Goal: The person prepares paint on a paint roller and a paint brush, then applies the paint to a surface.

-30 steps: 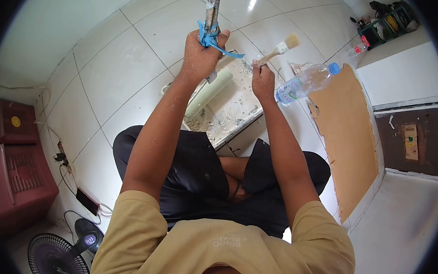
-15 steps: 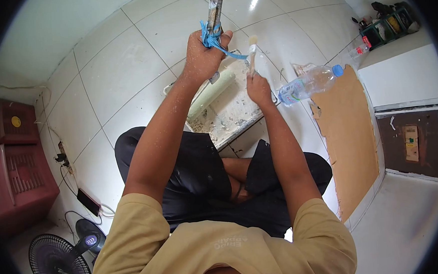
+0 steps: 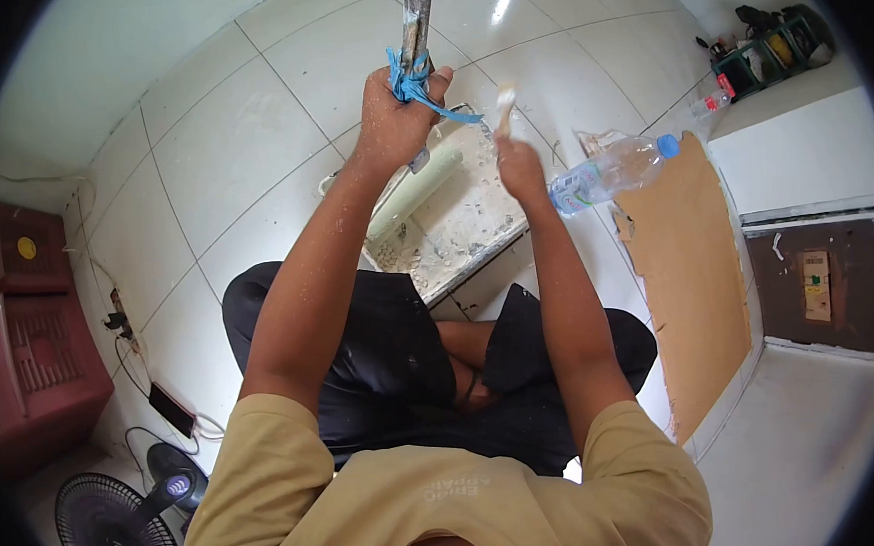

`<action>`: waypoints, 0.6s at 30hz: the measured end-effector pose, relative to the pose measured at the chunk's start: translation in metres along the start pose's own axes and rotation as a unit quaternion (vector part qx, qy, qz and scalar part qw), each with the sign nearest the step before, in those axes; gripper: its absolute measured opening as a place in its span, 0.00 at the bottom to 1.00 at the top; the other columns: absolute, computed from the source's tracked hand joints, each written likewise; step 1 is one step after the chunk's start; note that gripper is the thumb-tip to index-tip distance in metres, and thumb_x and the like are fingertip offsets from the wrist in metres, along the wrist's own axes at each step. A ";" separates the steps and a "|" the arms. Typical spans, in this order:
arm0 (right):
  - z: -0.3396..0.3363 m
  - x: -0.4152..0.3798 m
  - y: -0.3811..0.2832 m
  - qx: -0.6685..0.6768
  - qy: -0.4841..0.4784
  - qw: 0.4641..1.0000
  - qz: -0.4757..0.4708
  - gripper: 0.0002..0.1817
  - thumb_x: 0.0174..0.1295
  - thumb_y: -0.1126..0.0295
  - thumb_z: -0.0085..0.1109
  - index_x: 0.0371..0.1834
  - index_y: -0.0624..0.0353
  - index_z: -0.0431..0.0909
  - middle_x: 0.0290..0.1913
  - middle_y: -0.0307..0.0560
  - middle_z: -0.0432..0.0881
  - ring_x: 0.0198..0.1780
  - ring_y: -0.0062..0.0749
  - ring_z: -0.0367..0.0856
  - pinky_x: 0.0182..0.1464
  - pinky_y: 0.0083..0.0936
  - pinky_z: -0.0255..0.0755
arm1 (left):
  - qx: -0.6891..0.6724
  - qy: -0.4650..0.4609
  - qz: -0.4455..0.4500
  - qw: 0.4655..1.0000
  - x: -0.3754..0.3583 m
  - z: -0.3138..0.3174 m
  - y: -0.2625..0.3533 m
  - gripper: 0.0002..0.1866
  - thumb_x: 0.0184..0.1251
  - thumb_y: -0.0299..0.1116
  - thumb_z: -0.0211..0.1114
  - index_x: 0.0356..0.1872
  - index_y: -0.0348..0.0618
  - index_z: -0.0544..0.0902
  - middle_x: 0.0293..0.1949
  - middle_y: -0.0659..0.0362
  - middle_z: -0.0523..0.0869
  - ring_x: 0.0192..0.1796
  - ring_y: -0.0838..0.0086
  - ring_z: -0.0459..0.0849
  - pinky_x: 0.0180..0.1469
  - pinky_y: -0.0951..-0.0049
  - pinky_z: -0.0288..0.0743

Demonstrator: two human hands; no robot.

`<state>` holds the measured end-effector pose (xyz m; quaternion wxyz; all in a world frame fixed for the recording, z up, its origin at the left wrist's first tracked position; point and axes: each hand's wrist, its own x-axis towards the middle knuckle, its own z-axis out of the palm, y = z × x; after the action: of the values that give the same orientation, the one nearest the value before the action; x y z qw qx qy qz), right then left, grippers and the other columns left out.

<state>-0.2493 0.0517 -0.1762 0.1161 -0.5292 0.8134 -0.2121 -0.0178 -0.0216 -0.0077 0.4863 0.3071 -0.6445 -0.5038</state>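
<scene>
Shirt (image 3: 372,517): pale chest print, two lines; upper seems to read "ERIGO", lower seems to begin "APPAR", ending unclear.
Fan (image 3: 117,528): word on the hub, apparently beginning "MA"; remainder too small to tell.
Large bottle (image 3: 606,173): printed label, wording illegible.
Small bottle (image 3: 715,102): red label, wording illegible.
Tag (image 3: 816,286) on brown panel (image 3: 774,302): fine print, illegible.
Round yellow sticker (image 3: 26,248) on red plastic (image 3: 32,283): marking illegible.

A tiled room, seemingly indoors at home, with desk fan (image 3: 118,533) and plastic drawers (image 3: 35,328).
</scene>
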 end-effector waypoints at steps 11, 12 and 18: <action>0.028 -0.005 0.018 -0.026 -0.011 1.000 -0.007 0.30 0.80 0.51 0.43 0.37 0.68 0.85 0.37 0.74 0.85 0.44 0.74 0.84 0.52 0.61 0.76 | -0.069 -0.007 -0.021 0.997 0.001 0.003 -0.001 0.16 0.75 0.33 0.65 0.25 0.44 0.73 0.15 0.65 0.74 0.16 0.82 0.69 0.20 0.74 0.63; 0.026 -0.008 0.012 0.006 0.003 1.000 0.009 0.31 0.80 0.49 0.43 0.36 0.67 0.84 0.38 0.74 0.85 0.45 0.73 0.85 0.52 0.62 0.75 | -0.066 -0.009 -0.015 0.998 0.004 0.001 -0.002 0.16 0.75 0.33 0.65 0.25 0.44 0.73 0.15 0.65 0.74 0.16 0.82 0.69 0.20 0.74 0.63; -0.090 -0.017 -0.076 0.226 0.248 0.942 -0.019 0.26 0.82 0.54 0.44 0.37 0.67 0.80 0.25 0.66 0.81 0.32 0.66 0.84 0.35 0.55 0.71 | -0.065 -0.020 -0.028 0.997 -0.002 0.000 0.002 0.15 0.75 0.33 0.64 0.25 0.44 0.73 0.15 0.64 0.74 0.16 0.82 0.70 0.20 0.74 0.63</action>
<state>-0.2179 0.0608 -0.0613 0.0228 -0.4348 0.7370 -0.5170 -0.0172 -0.0194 -0.0066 0.4780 0.2825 -0.6109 -0.5643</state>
